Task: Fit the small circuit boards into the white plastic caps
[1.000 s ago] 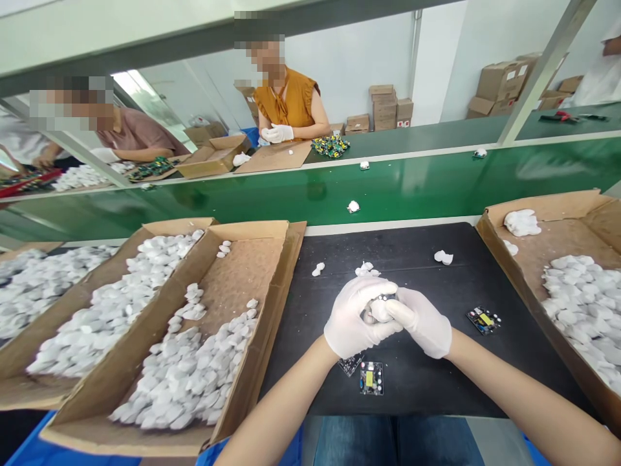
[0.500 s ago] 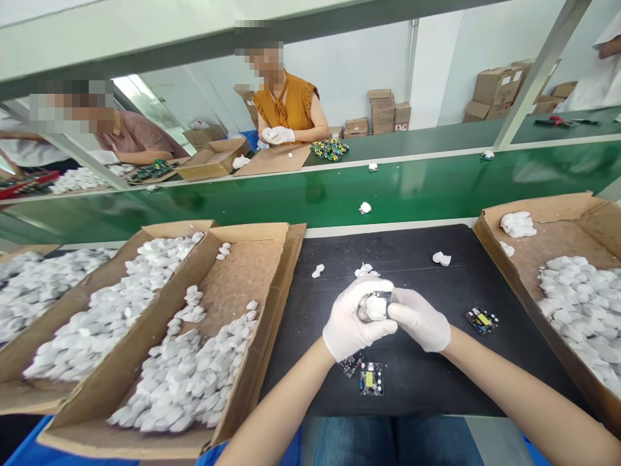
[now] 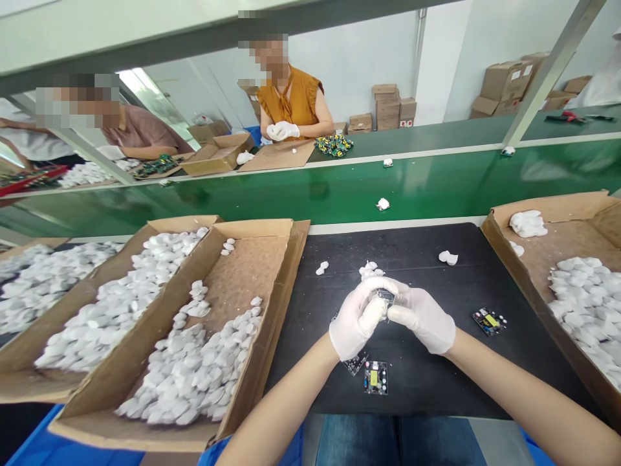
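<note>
White gloves cover both my hands, which meet above the black mat. My left hand is closed round a small circuit board with white material on it, its thumb pressed on the white part. My right hand grips the board's right edge between thumb and fingers. Just below my hands lie a board with a yellow part and another dark board, partly covered by my left hand. Some white pieces rest right behind my fingers.
Cardboard trays of white pieces stand at left, another tray at right. On the mat are a board and white pieces. Boards with white lumps sit on the green belt. Two people work beyond.
My left thumb has moved inward over the white material, which is now more covered. My fingers have closed further round the board. The camera view has shifted slightly.
</note>
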Tool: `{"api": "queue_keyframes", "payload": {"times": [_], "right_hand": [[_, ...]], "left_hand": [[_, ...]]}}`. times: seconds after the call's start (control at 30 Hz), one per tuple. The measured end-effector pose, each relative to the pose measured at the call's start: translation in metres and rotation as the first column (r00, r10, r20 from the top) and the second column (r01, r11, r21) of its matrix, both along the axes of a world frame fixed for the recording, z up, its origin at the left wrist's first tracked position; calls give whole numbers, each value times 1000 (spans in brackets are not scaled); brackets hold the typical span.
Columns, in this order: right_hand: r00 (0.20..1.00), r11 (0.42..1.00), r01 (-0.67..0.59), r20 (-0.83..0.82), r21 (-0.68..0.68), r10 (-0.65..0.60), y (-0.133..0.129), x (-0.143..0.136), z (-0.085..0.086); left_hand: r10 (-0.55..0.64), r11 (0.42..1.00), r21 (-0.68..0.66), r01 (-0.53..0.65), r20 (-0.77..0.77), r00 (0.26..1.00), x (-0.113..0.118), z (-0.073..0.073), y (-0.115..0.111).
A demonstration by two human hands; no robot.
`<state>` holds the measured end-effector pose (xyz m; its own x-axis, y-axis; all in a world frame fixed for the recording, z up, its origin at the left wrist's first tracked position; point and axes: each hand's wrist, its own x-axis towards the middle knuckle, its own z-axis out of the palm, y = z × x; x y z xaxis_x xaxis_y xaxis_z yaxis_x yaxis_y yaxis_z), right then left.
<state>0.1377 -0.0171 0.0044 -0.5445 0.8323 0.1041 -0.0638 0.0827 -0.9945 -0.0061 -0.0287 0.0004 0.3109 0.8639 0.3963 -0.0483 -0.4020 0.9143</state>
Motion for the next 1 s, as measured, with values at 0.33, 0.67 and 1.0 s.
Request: {"api": "queue_keyframes", "payload": {"times": [0.33, 0.67, 1.0], "right_hand": [[1000, 1000, 18, 16, 14, -19, 0, -1, 4], [989, 995, -85, -122, -47, 79, 2, 3, -11], [931, 924, -218, -350, -314, 101, -4, -1, 0]], "left_hand": [[-117, 975, -167, 145, 166, 979, -1, -2, 4], [-45, 990, -126, 64, 154, 987, 4, -8, 5], [261, 918, 348, -191, -165, 951, -7, 1, 6]]}}
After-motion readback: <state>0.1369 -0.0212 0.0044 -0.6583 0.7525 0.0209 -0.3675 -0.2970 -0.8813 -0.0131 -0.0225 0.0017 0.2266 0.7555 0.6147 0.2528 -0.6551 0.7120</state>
